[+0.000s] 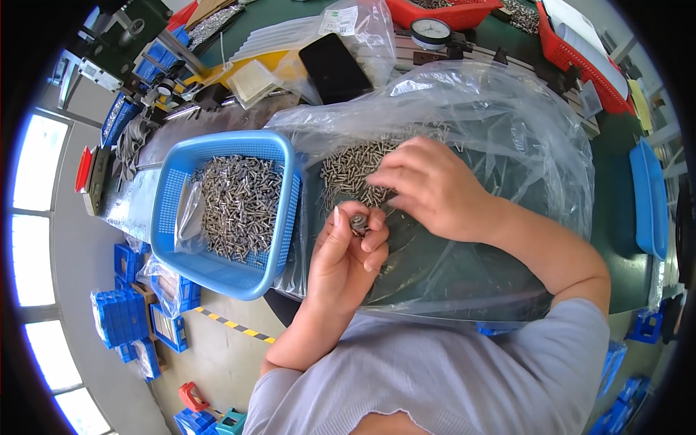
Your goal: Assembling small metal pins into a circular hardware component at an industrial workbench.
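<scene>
My left hand (344, 261) is closed, palm up, with its fingertips curled round a small round grey metal part (359, 223); the fingers hide some of it. Just right of it and a little farther off, my right hand (438, 192) hovers at the edge of a loose pile of short metal pins (348, 170). Its fingers are bent and apart, and nothing shows between them. The pile lies on a clear plastic sheet (500, 275). Left of the pile, a blue plastic basket (285, 217) holds many more metal pins (243, 210) and a small clear bag (190, 217).
A black phone (335, 69) lies on plastic bags beyond the pile. Behind it are a dial gauge (431, 32) and a red basket (464, 16). Metal fixtures (138, 43) stand far left; a blue tray (650, 199) sits at the right. Blue crates (119, 317) are on the floor.
</scene>
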